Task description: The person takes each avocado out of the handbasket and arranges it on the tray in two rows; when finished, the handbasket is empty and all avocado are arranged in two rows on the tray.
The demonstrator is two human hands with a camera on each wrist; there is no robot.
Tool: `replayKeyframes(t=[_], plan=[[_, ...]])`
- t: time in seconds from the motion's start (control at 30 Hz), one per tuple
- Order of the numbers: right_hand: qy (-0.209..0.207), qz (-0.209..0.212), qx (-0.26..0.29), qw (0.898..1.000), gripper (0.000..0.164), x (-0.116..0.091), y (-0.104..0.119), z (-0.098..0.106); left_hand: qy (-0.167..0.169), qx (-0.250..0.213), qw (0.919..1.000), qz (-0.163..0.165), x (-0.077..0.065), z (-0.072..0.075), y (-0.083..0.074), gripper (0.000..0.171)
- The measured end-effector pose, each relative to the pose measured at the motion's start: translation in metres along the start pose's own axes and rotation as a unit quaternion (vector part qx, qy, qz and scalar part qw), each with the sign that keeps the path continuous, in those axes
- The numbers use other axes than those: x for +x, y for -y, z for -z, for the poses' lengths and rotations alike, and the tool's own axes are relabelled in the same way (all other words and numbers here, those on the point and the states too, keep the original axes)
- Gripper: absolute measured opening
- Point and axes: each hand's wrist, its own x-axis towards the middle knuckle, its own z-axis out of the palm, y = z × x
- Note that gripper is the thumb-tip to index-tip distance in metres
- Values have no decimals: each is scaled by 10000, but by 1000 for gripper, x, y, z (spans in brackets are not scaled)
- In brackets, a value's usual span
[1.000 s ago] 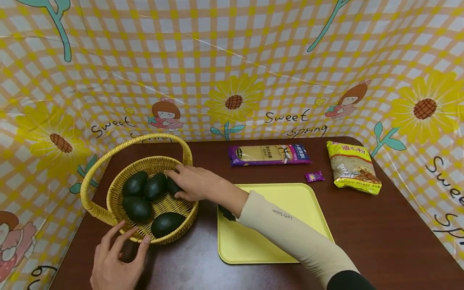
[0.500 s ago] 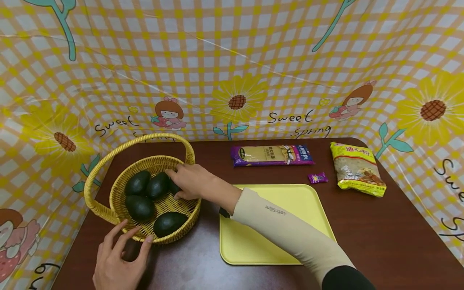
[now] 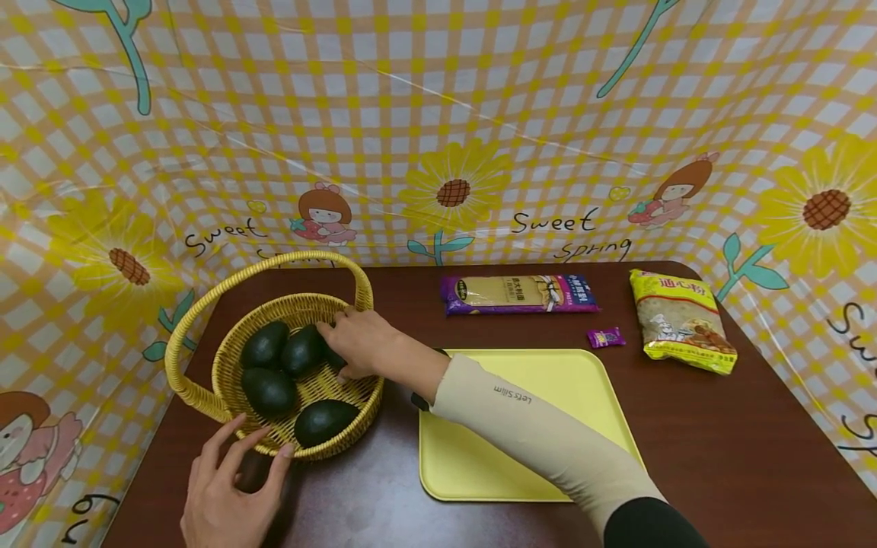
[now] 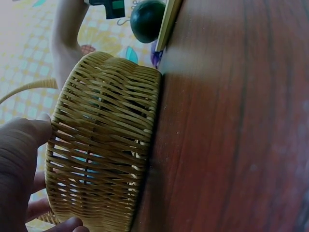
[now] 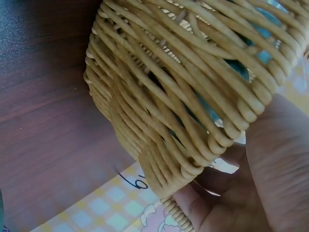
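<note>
A yellow-checked backdrop cloth [image 3: 459,84] printed with sunflowers is wrapping around a dark brown wooden table [image 3: 373,487]. Over the last second the view is drifting slightly, while both hands are keeping nearly the same places around the yellow wicker basket [image 3: 294,307] on the left. The right hand [image 3: 359,339] is curling its fingers over the rightmost avocado [image 3: 333,359], apparently gripping it; that avocado is remaining inside the basket, so the step seems to be one of settling the hold, with no lift showing. The left hand [image 3: 233,483] is resting spread fingertips and thumb on the near rim, probably steadying it. Four other avocados [image 3: 269,392] are lying in the basket, and the left wrist view is showing another avocado [image 4: 146,21] on the yellow tray [image 3: 569,380].

The backdrop is reading "Sweet spring". At the far side, a purple packet [image 3: 517,295] is showing "PASTA" and "意大利面"; the yellow bag [image 3: 685,323] at far right is showing "通心粉". The beige sleeve [image 3: 548,438] is bearing "Let'sSlim". Lettering on the small purple sachet [image 3: 606,337] is staying too small to read.
</note>
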Motion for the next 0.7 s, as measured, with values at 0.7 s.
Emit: replayKeyframes(t=[0.7], plan=[[130, 154, -318, 9993, 110, 3, 2, -7, 11, -47, 10000, 4, 0, -1, 1, 34]])
